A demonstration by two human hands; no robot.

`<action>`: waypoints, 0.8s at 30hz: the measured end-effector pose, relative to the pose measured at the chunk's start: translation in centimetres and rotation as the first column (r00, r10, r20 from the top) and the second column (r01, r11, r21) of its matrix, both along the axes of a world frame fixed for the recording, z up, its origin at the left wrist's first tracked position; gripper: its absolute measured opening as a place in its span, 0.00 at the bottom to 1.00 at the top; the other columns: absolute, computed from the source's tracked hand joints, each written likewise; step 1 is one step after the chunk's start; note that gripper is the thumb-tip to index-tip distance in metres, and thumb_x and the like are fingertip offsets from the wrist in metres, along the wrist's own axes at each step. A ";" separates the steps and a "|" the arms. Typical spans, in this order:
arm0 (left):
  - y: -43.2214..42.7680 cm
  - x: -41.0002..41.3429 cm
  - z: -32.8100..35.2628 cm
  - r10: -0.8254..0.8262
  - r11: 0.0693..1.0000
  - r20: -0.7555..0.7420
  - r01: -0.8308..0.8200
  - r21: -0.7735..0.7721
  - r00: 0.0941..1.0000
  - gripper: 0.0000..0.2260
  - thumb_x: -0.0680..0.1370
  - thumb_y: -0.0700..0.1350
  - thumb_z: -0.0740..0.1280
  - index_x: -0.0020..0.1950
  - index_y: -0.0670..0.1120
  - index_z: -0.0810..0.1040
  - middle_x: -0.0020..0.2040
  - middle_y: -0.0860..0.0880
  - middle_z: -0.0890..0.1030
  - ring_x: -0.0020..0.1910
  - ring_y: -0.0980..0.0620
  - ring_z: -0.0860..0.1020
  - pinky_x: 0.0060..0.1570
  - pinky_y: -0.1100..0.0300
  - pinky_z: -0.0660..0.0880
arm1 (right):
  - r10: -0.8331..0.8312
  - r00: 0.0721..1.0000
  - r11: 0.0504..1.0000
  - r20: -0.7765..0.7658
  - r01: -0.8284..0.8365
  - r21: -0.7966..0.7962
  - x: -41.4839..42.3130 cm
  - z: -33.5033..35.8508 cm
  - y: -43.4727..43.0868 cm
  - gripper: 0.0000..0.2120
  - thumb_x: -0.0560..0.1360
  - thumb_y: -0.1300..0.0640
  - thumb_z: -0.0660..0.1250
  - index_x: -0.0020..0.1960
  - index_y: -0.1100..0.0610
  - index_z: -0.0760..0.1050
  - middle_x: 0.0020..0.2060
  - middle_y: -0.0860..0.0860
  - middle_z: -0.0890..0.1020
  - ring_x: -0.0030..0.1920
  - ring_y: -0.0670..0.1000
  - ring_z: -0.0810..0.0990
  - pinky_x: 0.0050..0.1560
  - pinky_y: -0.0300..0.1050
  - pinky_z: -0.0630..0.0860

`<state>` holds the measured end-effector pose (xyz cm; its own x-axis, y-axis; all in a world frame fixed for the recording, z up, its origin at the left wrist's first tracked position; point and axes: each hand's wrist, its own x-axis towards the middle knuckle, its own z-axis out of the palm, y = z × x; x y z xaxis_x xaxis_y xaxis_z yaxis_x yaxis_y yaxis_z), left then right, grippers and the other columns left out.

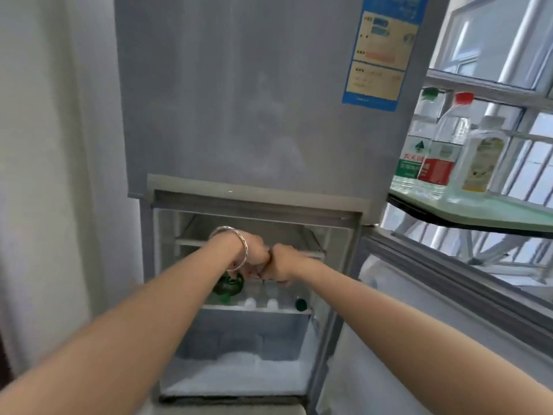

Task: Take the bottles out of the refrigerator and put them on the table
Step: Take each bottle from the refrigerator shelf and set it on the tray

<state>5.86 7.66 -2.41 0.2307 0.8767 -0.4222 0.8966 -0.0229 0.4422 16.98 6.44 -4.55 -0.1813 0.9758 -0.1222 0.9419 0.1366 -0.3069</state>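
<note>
The refrigerator (269, 115) has its lower compartment open. Both my hands reach inside, side by side over the shelf. My left hand (253, 250), with a silver bracelet on the wrist, is closed on the neck of a green bottle (229, 288), which tilts at the shelf's left. My right hand (284, 265) is curled with fingers pointing down; what is under it is hidden. Two white-capped bottles (250, 302) and a dark-green-capped bottle (300, 304) stand in the shelf's front row. On the right, the green table (493, 209) carries three bottles (443, 151).
The open lower door (449, 295) swings out to the right, under the table edge. A frosted drawer (239, 354) sits below the bottle shelf. A white wall (59, 175) runs along the left. Window bars stand behind the table.
</note>
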 end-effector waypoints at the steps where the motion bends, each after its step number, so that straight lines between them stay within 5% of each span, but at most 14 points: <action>1: 0.6 -0.8 -1.5 0.025 1.000 -0.013 -0.025 0.004 1.000 0.09 0.74 0.44 0.59 0.41 0.44 0.78 0.46 0.44 0.85 0.43 0.45 0.83 0.41 0.53 0.80 | 0.017 1.000 1.000 -0.001 -0.017 -0.020 -0.7 -1.4 0.8 0.09 0.74 0.52 0.67 0.48 0.57 0.78 0.36 0.53 0.81 0.29 0.52 0.79 0.30 0.42 0.77; 4: 2.6 -2.4 -5.8 0.083 0.992 -0.071 -0.076 0.100 0.994 0.10 0.73 0.45 0.60 0.41 0.42 0.80 0.41 0.43 0.84 0.37 0.45 0.81 0.35 0.57 0.78 | 0.071 0.997 0.995 0.004 -0.070 -0.068 -2.4 -5.6 3.8 0.11 0.75 0.55 0.68 0.54 0.60 0.79 0.43 0.56 0.82 0.38 0.53 0.79 0.36 0.43 0.74; 10: 5.5 -4.1 -12.7 0.313 0.909 -0.105 -0.265 0.322 0.944 0.18 0.77 0.45 0.61 0.67 0.43 0.73 0.63 0.42 0.79 0.61 0.43 0.78 0.58 0.55 0.74 | 0.100 0.994 0.989 -0.032 -0.103 -0.107 -4.0 -11.3 8.8 0.13 0.76 0.57 0.67 0.59 0.61 0.77 0.55 0.59 0.82 0.54 0.56 0.81 0.57 0.49 0.80; 15: 8.9 -4.4 -15.0 0.644 0.747 -0.040 -0.617 0.249 0.764 0.36 0.75 0.46 0.68 0.77 0.39 0.54 0.74 0.40 0.64 0.72 0.40 0.68 0.69 0.50 0.68 | 0.090 0.993 0.993 -0.080 -0.096 -0.072 -5.1 -13.9 12.9 0.15 0.74 0.58 0.65 0.61 0.56 0.76 0.55 0.56 0.82 0.54 0.56 0.82 0.51 0.45 0.77; 19: 10.9 -4.2 -16.2 0.697 0.694 0.037 -0.686 0.219 0.717 0.34 0.78 0.44 0.65 0.77 0.36 0.51 0.72 0.40 0.69 0.71 0.43 0.70 0.69 0.53 0.68 | 0.045 0.993 0.998 -0.109 -0.049 -0.038 -5.0 -15.3 14.1 0.25 0.73 0.53 0.67 0.69 0.52 0.69 0.61 0.54 0.80 0.59 0.56 0.80 0.49 0.44 0.73; 24: 11.0 -4.9 -17.4 0.751 0.613 0.160 -0.767 0.191 0.640 0.22 0.78 0.43 0.67 0.69 0.37 0.69 0.53 0.45 0.79 0.51 0.47 0.78 0.49 0.58 0.76 | 0.067 0.984 0.995 -0.163 -0.078 -0.059 -4.4 -15.6 13.9 0.26 0.74 0.54 0.66 0.71 0.53 0.66 0.63 0.55 0.79 0.60 0.57 0.79 0.58 0.49 0.77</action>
